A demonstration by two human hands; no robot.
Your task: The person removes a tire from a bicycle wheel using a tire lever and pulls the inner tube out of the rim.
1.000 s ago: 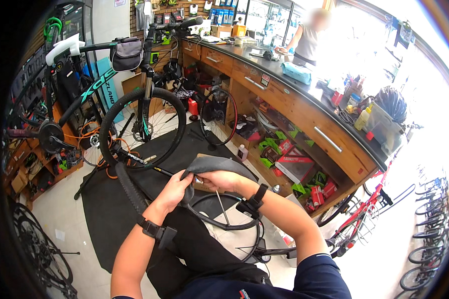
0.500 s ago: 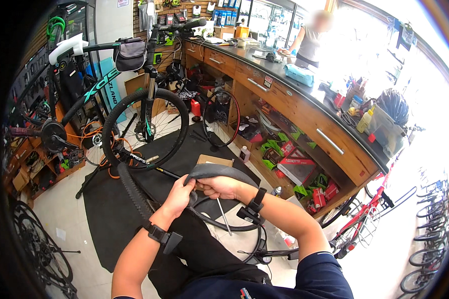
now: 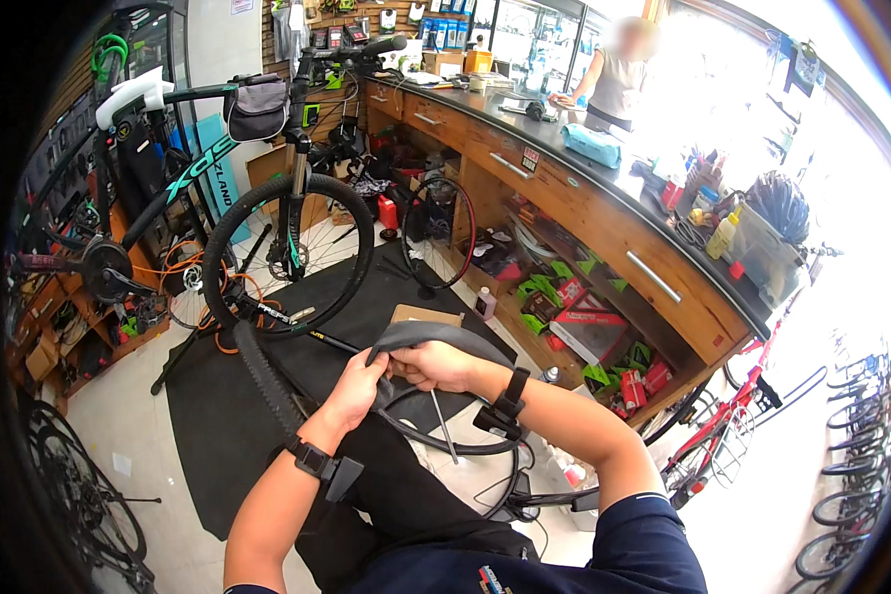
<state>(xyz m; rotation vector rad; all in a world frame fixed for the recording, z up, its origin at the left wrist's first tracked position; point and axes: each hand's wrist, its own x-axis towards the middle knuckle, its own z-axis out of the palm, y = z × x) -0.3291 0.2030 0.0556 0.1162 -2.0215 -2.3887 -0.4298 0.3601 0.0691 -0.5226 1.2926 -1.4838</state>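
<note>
Pinching a flattened, matte-black rubber inner tube (image 3: 455, 336) out in front of the body: the left hand (image 3: 352, 390) has thumb and fingers together on it; the right hand (image 3: 434, 366) curls just beside, a slim silver metal rod (image 3: 445, 431) slanting down below. Whether the right fingers clamp rubber, rod or both, cannot tell. Tube arches over the right hand. Judged light, soft, floppy, slightly grippy, easily nicked; best held across its flat width. Edges: knobbly black tyre (image 3: 261, 376) near the left wrist, brown cardboard box (image 3: 428, 316) just beyond the hands, long wooden counter (image 3: 589, 233) ahead-right. Roomier leftward, over the black floor mat (image 3: 208, 436).
</note>
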